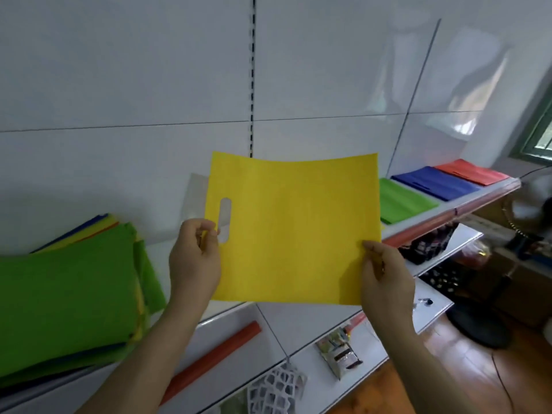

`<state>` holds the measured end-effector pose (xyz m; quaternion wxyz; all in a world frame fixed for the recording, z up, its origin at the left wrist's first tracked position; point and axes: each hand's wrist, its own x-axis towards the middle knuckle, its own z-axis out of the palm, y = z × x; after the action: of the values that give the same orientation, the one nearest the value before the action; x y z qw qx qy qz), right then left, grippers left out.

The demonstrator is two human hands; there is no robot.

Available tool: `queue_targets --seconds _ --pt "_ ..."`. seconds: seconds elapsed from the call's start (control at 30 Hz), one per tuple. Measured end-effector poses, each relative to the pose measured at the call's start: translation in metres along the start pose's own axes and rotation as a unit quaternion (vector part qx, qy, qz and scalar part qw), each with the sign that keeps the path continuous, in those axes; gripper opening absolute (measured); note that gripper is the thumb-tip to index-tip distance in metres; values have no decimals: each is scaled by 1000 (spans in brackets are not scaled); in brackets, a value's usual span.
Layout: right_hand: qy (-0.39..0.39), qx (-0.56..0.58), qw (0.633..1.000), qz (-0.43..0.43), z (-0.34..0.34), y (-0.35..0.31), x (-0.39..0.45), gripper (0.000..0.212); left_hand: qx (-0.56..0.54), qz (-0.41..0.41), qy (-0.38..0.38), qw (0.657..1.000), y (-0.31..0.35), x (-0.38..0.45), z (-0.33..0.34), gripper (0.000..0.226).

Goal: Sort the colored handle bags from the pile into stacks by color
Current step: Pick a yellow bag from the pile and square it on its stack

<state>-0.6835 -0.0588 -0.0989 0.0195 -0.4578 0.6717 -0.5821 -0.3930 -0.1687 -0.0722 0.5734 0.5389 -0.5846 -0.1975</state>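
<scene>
I hold a yellow handle bag (292, 228) up in the air in front of the white wall, its handle slot at the left. My left hand (195, 258) pinches its left edge beside the slot. My right hand (385, 279) pinches its lower right corner. At the left, on the shelf, lies the mixed pile (68, 300) with a green bag on top and blue, yellow and red edges showing beneath. To the right on the same shelf lie a green stack (403, 201), a blue stack (433, 183) and a red stack (469, 171), side by side.
The white shelf (466, 204) has a red front strip. Lower shelves carry a red roll (215, 357), small packets (340, 351) and white netting (277, 386). A black fan base (478, 324) stands on the wooden floor at right. A window frame is at far right.
</scene>
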Motion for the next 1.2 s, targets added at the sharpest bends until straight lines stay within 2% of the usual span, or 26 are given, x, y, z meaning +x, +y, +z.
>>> queue_targets --seconds 0.13,0.23,0.3,0.43,0.57,0.87,1.03,1.2 --pt "-75 -94 993 -12 -53 60 30 51 30 -1 -75 997 22 -31 77 32" --pt "-88 -128 988 3 -82 97 51 55 58 17 -133 989 31 -53 124 42" --pt "-76 -129 988 19 -93 116 67 54 72 32 -143 987 34 -59 148 42" --pt "-57 -130 989 27 -96 143 98 45 93 22 -117 989 29 -52 186 31" --pt "-65 -136 989 -7 -80 160 127 41 113 36 -109 987 19 -41 218 26" --pt "-170 -175 968 -51 -10 179 225 52 144 14 -70 987 -1 -3 263 42" --pt "-220 -173 958 -68 32 198 257 52 203 -16 -53 978 -15 7 267 43" --pt "-271 -194 934 -127 66 224 273 55 295 -50 -48 953 -30 5 275 44"
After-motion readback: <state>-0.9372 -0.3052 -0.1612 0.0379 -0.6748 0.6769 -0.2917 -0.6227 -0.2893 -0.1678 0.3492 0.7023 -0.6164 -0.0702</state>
